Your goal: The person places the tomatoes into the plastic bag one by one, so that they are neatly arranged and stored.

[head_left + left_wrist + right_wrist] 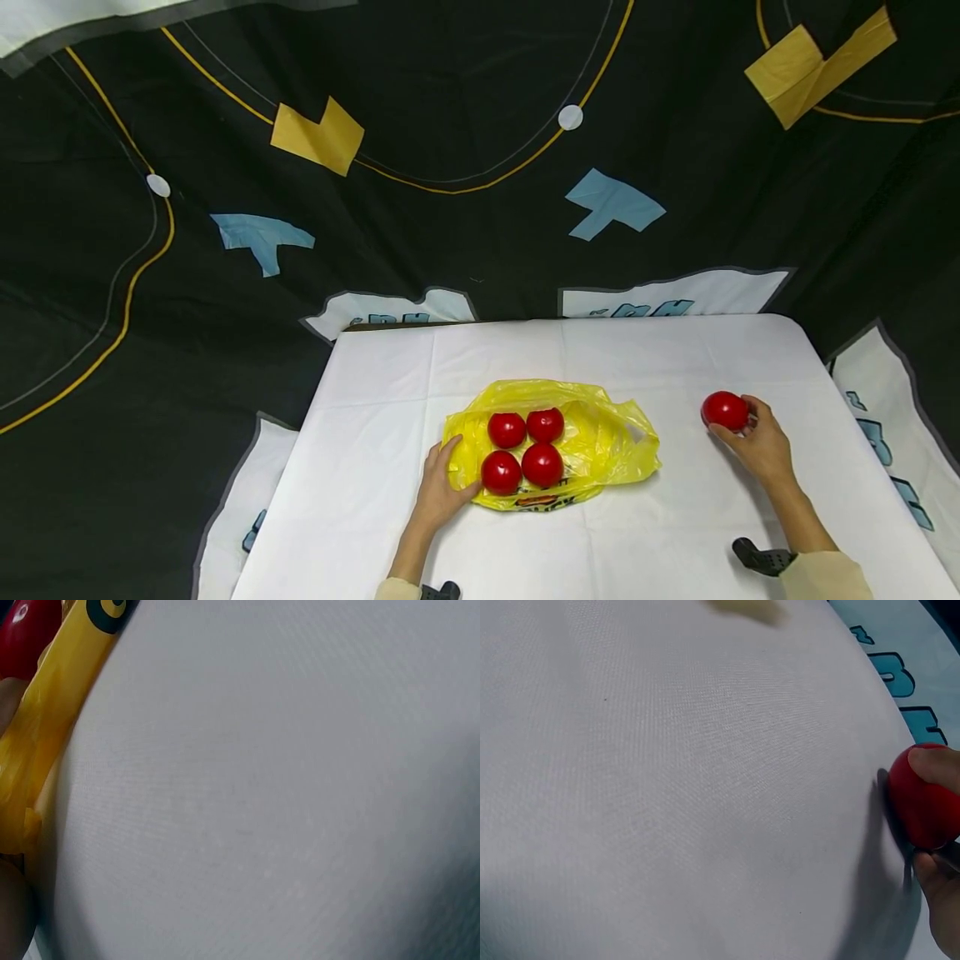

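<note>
A yellow plastic bag [607, 442] lies spread on the white table, with several glossy red balls [501, 472] grouped at its left part. My left hand [438, 492] grips the bag's left edge, fingers at the far side and thumb near the closest ball. In the left wrist view the bag's yellow edge [45, 727] runs along the left, a red ball [28, 634] behind it. Off to the right, apart from the bag, my right hand [761, 442] holds another red ball [724, 411] between thumb and fingers. That ball [922, 802] shows at the right wrist view's right edge, close over the table.
The white cloth-covered table [637, 542] spreads around the bag and between the hands. A dark curtain [450, 242] with yellow and blue patches hangs behind the table's far edge. Dark straps [765, 558] sit at both wrists.
</note>
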`<state>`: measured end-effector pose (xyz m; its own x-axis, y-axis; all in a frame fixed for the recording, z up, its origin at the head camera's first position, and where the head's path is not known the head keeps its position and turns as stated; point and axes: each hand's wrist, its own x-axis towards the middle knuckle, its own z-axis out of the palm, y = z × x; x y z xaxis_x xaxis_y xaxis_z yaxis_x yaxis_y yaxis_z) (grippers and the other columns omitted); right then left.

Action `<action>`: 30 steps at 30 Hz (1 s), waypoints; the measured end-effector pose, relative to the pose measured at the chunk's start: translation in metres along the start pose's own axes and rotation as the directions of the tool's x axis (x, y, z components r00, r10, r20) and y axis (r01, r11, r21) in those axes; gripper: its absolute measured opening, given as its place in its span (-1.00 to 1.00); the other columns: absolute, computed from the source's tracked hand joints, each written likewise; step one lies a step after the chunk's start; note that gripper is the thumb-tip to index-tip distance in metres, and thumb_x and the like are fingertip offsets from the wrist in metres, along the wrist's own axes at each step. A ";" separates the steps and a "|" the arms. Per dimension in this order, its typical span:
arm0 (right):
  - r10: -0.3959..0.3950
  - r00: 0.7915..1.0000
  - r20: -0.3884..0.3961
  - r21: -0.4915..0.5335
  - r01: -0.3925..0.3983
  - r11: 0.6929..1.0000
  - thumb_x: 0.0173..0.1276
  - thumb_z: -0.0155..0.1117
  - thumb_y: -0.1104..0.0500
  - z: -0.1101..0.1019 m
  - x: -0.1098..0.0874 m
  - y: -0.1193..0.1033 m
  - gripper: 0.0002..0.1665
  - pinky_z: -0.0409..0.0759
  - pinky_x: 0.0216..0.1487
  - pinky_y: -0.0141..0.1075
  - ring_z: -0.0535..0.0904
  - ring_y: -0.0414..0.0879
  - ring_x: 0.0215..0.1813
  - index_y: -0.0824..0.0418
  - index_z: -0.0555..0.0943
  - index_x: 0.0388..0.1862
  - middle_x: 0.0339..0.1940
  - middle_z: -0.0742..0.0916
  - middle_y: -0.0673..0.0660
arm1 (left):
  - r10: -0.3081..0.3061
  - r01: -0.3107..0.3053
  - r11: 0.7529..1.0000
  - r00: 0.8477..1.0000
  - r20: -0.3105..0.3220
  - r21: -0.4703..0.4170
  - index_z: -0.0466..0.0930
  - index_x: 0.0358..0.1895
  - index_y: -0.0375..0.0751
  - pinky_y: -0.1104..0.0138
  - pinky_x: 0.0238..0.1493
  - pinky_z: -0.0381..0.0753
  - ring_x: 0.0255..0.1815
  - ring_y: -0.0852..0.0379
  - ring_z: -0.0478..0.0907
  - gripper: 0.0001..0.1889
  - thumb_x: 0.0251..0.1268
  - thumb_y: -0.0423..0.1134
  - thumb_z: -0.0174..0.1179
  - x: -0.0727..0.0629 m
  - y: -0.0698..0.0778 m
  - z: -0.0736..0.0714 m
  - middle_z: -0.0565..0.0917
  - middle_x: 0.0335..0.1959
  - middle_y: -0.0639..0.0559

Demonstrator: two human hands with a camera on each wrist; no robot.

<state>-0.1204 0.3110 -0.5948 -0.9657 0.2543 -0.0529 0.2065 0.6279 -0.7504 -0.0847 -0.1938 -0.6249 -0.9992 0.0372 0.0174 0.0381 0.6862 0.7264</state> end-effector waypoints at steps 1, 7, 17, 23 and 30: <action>0.007 1.000 0.002 0.001 -0.007 1.000 0.25 0.34 0.07 0.000 0.000 0.001 -0.04 0.37 0.11 0.24 0.30 0.44 0.18 0.51 0.05 0.38 0.26 0.30 0.58 | 0.001 -0.001 1.000 1.000 -0.001 0.000 0.24 0.38 0.01 -0.09 0.26 0.27 0.31 -0.14 0.21 -0.12 -0.11 -0.06 0.45 0.000 0.000 0.001 0.25 0.29 -0.12; 0.008 1.000 -0.002 -0.001 -0.008 1.000 0.26 0.32 0.11 0.000 -0.002 0.002 -0.08 0.36 0.12 0.23 0.31 0.47 0.19 0.51 0.06 0.37 0.25 0.31 0.60 | 0.036 -0.037 0.999 0.999 -0.017 -0.010 0.27 0.37 -0.06 -0.10 0.24 0.28 0.30 -0.18 0.23 -0.12 -0.13 -0.07 0.47 -0.001 0.000 0.000 0.27 0.26 -0.16; 0.008 1.000 -0.005 0.000 -0.008 1.000 0.26 0.32 0.10 -0.001 -0.005 0.002 -0.08 0.38 0.11 0.23 0.32 0.48 0.19 0.50 0.07 0.37 0.25 0.32 0.60 | -0.010 0.010 1.000 1.000 0.006 0.000 0.24 0.39 -0.03 -0.08 0.28 0.24 0.33 -0.17 0.19 -0.12 -0.10 -0.06 0.45 0.000 0.000 0.000 0.26 0.28 -0.15; 0.004 1.000 -0.010 -0.014 -0.005 1.000 0.24 0.35 0.06 0.001 -0.013 0.004 -0.06 0.39 0.08 0.24 0.34 0.48 0.17 0.49 0.09 0.36 0.23 0.35 0.60 | -0.001 0.001 1.000 1.000 0.004 -0.003 0.25 0.38 -0.04 -0.09 0.26 0.28 0.31 -0.17 0.21 -0.12 -0.10 -0.05 0.45 0.001 0.000 0.000 0.26 0.26 -0.14; -0.078 0.996 -0.053 -0.013 0.077 0.997 0.19 0.40 0.07 0.002 -0.025 0.003 -0.09 0.46 0.01 0.21 0.42 0.43 0.09 0.48 0.17 0.33 0.17 0.41 0.57 | -0.010 0.010 1.000 1.000 0.005 -0.004 0.24 0.38 -0.04 -0.08 0.28 0.25 0.33 -0.17 0.20 -0.12 -0.10 -0.07 0.46 0.001 0.000 0.000 0.25 0.28 -0.15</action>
<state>-0.0962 0.3049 -0.5973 -0.9692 0.2431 0.0405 0.1333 0.6552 -0.7436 -0.0856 -0.1937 -0.6243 -0.9994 0.0339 0.0063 0.0278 0.6836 0.7293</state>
